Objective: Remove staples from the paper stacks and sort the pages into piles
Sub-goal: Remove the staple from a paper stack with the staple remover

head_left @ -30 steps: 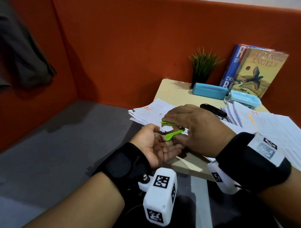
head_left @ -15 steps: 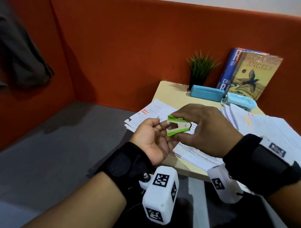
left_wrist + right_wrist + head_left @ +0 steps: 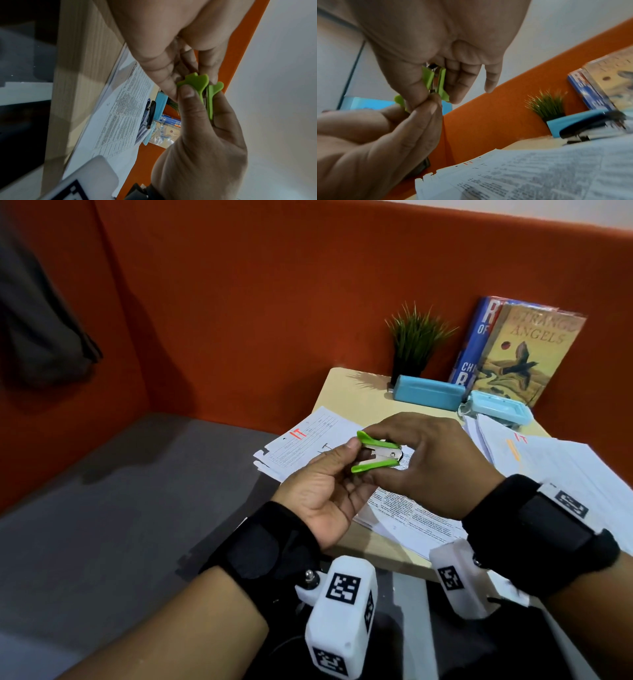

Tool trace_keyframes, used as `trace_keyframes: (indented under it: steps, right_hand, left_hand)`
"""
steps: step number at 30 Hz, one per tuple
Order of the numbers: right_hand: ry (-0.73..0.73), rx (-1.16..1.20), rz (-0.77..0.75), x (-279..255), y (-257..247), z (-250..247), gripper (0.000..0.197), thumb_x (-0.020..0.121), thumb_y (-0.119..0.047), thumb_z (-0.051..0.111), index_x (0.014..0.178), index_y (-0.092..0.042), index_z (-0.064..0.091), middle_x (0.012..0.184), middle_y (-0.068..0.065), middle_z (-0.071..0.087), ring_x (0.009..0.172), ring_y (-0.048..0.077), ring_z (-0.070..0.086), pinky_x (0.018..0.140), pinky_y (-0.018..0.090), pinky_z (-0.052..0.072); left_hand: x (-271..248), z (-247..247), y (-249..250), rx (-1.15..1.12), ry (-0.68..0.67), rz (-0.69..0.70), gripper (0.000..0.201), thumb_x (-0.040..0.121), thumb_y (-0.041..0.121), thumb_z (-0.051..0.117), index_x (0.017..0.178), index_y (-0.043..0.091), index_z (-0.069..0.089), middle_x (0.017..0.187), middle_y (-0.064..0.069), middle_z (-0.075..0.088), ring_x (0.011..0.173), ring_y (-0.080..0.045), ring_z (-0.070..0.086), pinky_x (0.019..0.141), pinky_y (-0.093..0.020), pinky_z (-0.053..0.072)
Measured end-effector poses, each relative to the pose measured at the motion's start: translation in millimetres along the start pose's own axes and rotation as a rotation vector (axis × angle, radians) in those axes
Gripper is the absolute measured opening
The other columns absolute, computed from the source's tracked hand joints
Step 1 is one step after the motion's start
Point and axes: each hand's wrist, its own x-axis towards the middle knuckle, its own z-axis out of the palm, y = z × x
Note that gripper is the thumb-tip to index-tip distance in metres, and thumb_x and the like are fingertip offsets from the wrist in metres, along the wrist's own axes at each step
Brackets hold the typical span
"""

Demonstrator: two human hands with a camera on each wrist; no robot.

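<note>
My right hand [image 3: 404, 460] grips a green staple remover [image 3: 376, 455] above the table's near left corner, thumb and fingers on its two green wings. The remover's metal jaws point left toward my left hand [image 3: 349, 455], whose thumb and forefinger pinch at the jaw tips. That pinch also shows on the staple remover [image 3: 202, 92] in the left wrist view and on the staple remover [image 3: 436, 81] in the right wrist view. I see no staple. Below the hands lies a printed sheet [image 3: 411, 518]. A stack marked "IT" [image 3: 308, 440] lies left and another stack [image 3: 565, 467] right.
The small wooden table [image 3: 356, 392] stands against an orange wall. At its back are a potted plant [image 3: 414, 340], two books [image 3: 527, 354] and two blue cases [image 3: 428, 393]. A black stapler [image 3: 150, 113] lies on the papers. Grey floor lies left of the table.
Both hands have risen off the papers with the staple remover. My left hand, palm-up and open a second ago, has closed its thumb and forefinger on the remover's jaws.
</note>
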Motion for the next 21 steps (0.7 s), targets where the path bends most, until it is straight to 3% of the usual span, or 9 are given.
trace_keyframes:
  steps: [2,6,9,11,13,16,19,21]
  right_hand:
    - [0.050,0.008,0.009,-2.0,4.0,2.8,0.041,0.066,-0.030,0.077,0.106,-0.020,0.075,0.095,-0.006,0.072,0.086,0.008,0.065,0.082,0.021,0.050]
    - [0.129,-0.028,-0.026,-6.5,10.4,7.8,0.046,0.065,-0.017,0.084,0.110,-0.015,0.073,0.102,-0.002,0.073,0.094,0.005,0.061,0.090,0.005,0.039]
    - [0.154,-0.044,-0.066,-8.1,12.1,7.4,0.052,0.063,-0.007,0.083,0.113,-0.014,0.072,0.109,-0.001,0.071,0.102,0.001,0.058,0.097,0.004,0.036]
    - [0.152,-0.040,-0.079,-7.9,13.3,6.4,0.053,0.064,-0.006,0.082,0.115,-0.015,0.072,0.112,-0.003,0.071,0.105,0.000,0.059,0.100,0.006,0.037]
    - [0.147,-0.040,-0.083,-7.6,15.4,5.6,0.052,0.066,-0.009,0.080,0.116,-0.016,0.071,0.114,-0.003,0.070,0.106,0.003,0.060,0.101,0.009,0.039]
    - [0.130,-0.048,-0.079,-7.7,18.0,6.6,0.049,0.069,-0.015,0.079,0.117,-0.017,0.071,0.115,-0.004,0.070,0.107,0.001,0.059,0.101,0.009,0.039]
    - [0.144,-0.044,-0.065,-8.1,22.5,8.7,0.046,0.071,-0.021,0.080,0.116,-0.016,0.071,0.111,-0.009,0.068,0.104,-0.005,0.054,0.099,0.004,0.036]
    - [0.174,-0.011,-0.021,-7.7,26.7,9.0,0.047,0.069,-0.019,0.085,0.114,-0.017,0.072,0.108,-0.013,0.065,0.101,-0.004,0.056,0.097,0.007,0.039]
  left_hand:
    - [2.6,-0.7,-0.7,-0.005,-0.001,0.000,0.013,0.095,0.013,0.062,0.087,0.006,0.068,0.070,-0.004,0.073,0.056,-0.012,0.070,0.056,-0.022,0.060]
    - [7.3,-0.8,-1.7,-0.070,0.036,-0.013,0.014,0.097,0.010,0.061,0.086,0.003,0.065,0.067,-0.004,0.071,0.061,-0.015,0.069,0.060,-0.029,0.062]
    - [10.2,-2.8,-3.9,-0.144,0.053,-0.016,0.016,0.098,0.006,0.060,0.083,0.001,0.064,0.064,-0.006,0.068,0.065,-0.016,0.067,0.059,-0.033,0.062]
    - [12.5,-5.0,-5.3,-0.160,0.041,-0.015,0.016,0.098,0.006,0.058,0.085,0.000,0.065,0.066,-0.007,0.068,0.073,-0.018,0.066,0.060,-0.035,0.063]
    - [15.2,-7.3,-5.2,-0.164,0.019,-0.017,0.017,0.100,0.006,0.054,0.089,-0.001,0.065,0.069,-0.008,0.070,0.072,-0.019,0.071,0.063,-0.037,0.063]
    - [17.5,-10.0,-3.9,-0.180,-0.005,-0.032,0.030,0.103,0.014,0.044,0.090,-0.002,0.066,0.076,-0.013,0.074,0.065,-0.022,0.074,0.064,-0.039,0.063]
    - [18.6,-15.3,-1.6,-0.196,-0.038,-0.050,0.044,0.104,0.029,0.041,0.094,-0.004,0.068,0.087,-0.019,0.075,0.074,-0.029,0.075,0.073,-0.046,0.062]
    - [19.2,-20.9,0.2,-0.210,-0.085,-0.069,0.055,0.103,0.038,0.036,0.103,-0.006,0.069,0.100,-0.021,0.076,0.081,-0.033,0.077,0.080,-0.051,0.059]
